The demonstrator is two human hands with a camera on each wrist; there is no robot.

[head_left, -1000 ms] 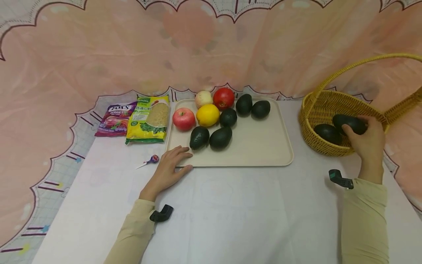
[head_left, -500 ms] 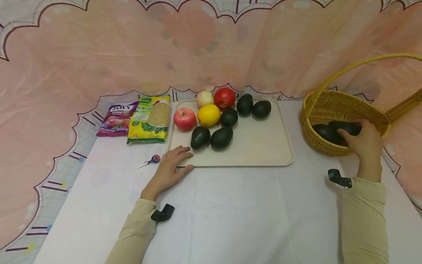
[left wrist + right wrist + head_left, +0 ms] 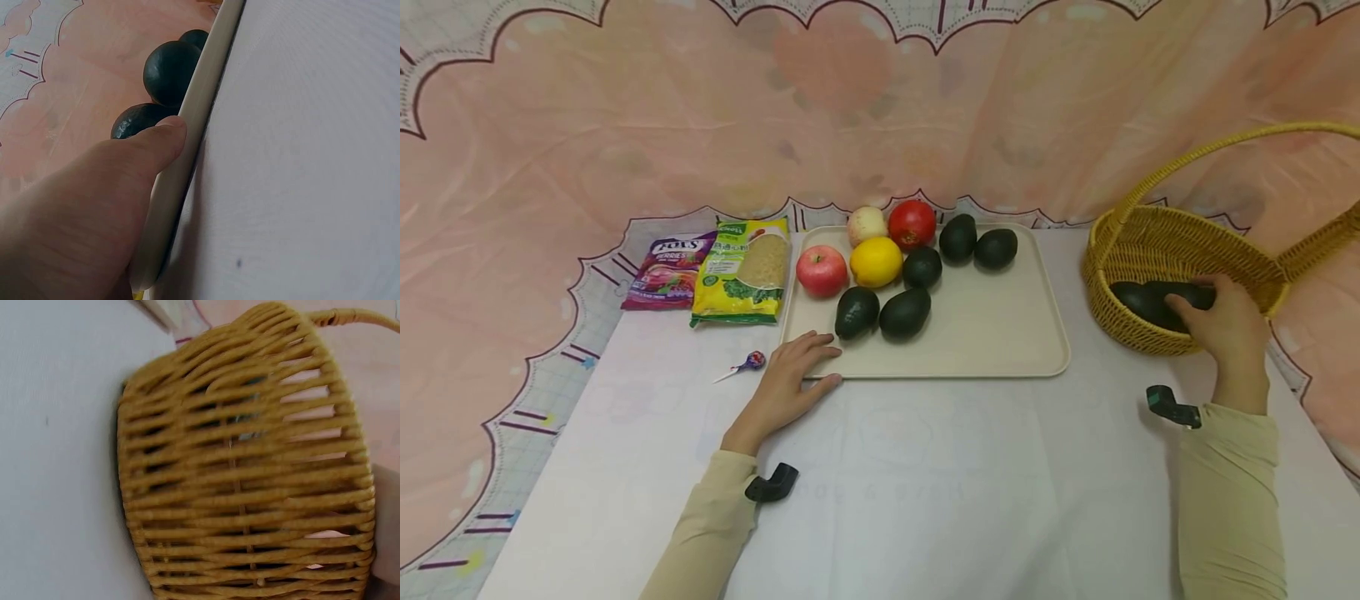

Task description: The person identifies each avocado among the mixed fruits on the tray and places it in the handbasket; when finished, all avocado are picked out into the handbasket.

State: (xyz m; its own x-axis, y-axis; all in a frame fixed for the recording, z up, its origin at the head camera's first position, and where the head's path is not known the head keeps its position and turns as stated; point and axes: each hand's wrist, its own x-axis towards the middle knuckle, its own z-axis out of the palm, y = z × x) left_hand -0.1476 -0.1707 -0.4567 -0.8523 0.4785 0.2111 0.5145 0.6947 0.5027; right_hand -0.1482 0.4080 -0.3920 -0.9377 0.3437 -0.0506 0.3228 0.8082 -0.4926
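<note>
On the right, my right hand [image 3: 1234,325] reaches into the yellow wicker basket [image 3: 1108,321]. Its thumb and fingers hold a dark green avocado [image 3: 1193,293] low inside, against another avocado [image 3: 1131,300]. The basket's woven side [image 3: 250,487] fills the right wrist view and hides most of its contents. My left hand [image 3: 784,383] rests on the near left corner of the cream tray [image 3: 992,333], fingers spread. In the left wrist view its thumb [image 3: 169,134] lies along the tray's rim [image 3: 197,112]. Several avocados [image 3: 905,315] sit on the tray.
Also on the tray are a red apple [image 3: 822,271], a yellow lemon [image 3: 876,262], a pomegranate [image 3: 912,223] and a pale round fruit [image 3: 867,226]. Left of it lie a yellow packet [image 3: 741,271], a purple packet [image 3: 668,271] and a lollipop [image 3: 752,361]. The basket's handle [image 3: 1225,137] arches high.
My right hand has lowered the avocado into the basket and shifted slightly left, bringing it against the other avocado. The left hand has stayed on the tray corner.
</note>
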